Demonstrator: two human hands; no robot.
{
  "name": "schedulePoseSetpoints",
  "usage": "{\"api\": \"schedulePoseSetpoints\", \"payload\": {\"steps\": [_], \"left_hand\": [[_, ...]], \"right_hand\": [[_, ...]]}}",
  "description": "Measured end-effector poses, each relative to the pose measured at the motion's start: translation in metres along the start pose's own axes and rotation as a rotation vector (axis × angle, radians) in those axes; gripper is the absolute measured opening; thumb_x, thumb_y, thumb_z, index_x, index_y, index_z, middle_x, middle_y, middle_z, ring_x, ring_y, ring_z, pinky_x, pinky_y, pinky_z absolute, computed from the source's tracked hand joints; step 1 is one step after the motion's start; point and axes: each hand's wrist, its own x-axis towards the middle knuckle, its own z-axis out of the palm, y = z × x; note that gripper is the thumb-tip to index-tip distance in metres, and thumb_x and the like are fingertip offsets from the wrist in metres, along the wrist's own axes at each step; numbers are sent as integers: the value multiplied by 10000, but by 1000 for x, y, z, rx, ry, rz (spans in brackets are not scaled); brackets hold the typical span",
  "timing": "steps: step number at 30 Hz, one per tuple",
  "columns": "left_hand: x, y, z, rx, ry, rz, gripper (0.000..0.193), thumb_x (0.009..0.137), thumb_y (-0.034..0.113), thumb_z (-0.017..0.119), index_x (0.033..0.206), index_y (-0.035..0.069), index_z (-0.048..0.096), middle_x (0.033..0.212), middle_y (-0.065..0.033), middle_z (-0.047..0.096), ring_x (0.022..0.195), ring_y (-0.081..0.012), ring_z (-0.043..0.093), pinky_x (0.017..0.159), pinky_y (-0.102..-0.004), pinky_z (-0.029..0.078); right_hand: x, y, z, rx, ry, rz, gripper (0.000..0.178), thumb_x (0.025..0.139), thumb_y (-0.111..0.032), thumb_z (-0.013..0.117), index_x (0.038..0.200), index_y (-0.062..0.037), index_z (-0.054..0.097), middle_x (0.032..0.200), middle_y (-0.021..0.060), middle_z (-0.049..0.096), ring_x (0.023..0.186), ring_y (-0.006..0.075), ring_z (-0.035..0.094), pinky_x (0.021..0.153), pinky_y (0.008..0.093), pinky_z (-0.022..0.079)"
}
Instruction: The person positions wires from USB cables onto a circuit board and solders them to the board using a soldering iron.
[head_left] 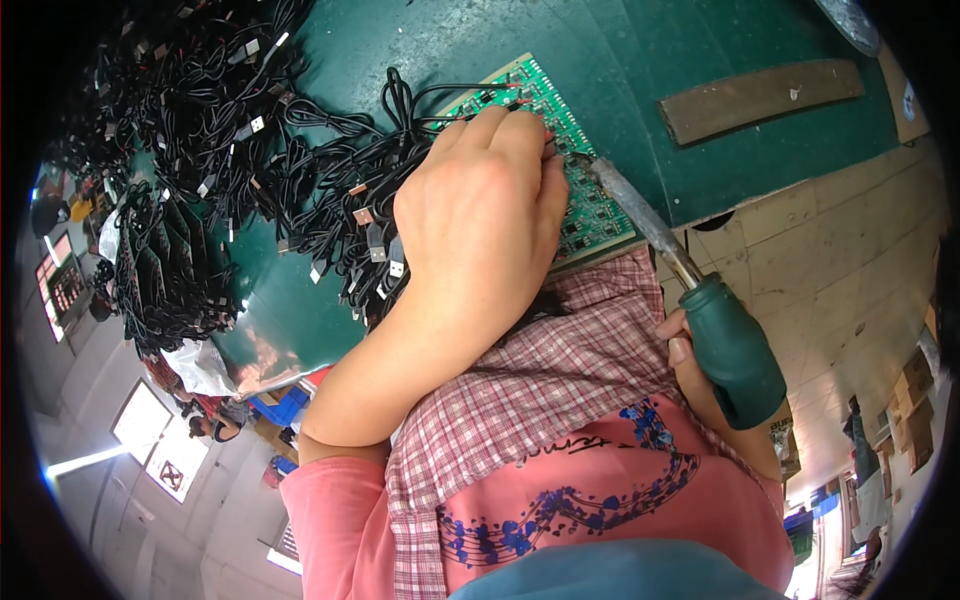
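Observation:
My left hand (482, 200) lies over a green circuit board panel (585, 215), its fingers curled and pinched at the board. A bit of red wire shows by its fingertips, so it seems to hold a cable end, mostly hidden under the hand. My right hand (684, 350) grips a soldering iron (735, 350) by its thick green handle and is largely hidden behind it. The iron's grey metal shaft slants up to the left, its tip at the board close to my left fingers. Black cables (335, 185) with USB plugs run beside my left hand, some reaching the board.
A large tangle of black USB cables (190, 110) covers the left of the green table (420, 35). A brown curved strip (762, 98) lies on its right side. Beyond the right table edge is tiled floor (800, 250). A person (215, 425) is in the left background.

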Motion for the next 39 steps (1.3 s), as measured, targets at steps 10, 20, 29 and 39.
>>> {"api": "schedulePoseSetpoints", "payload": {"steps": [10,20,29,39], "left_hand": [[1,1,-1,24,-11,3,116,793,133,709,825,48,636,814,-85,655,795,-296,639,672,-398,495],[2,-1,-2,-4,-21,-8,112,794,129,707,824,45,639,811,-90,653,793,-302,642,670,-401,494],[14,-3,-12,-87,-129,-12,119,774,99,691,859,24,656,823,-119,659,765,-319,656,684,-402,494],[15,-2,-14,-85,-160,-33,138,764,95,684,869,10,656,852,-128,674,786,-318,667,698,-393,506]], "right_hand": [[7,0,-1,114,58,-63,71,877,-24,580,945,-9,595,837,75,609,681,148,558,643,279,453],[8,-16,-7,59,29,6,97,873,-10,578,962,-18,616,820,66,603,708,147,565,666,277,462],[-1,-2,0,-11,-48,92,100,886,-33,592,981,-27,624,814,52,590,708,140,550,657,277,447],[3,-2,-4,162,22,19,61,879,0,573,936,-8,591,842,62,606,649,105,544,615,253,452]]}}
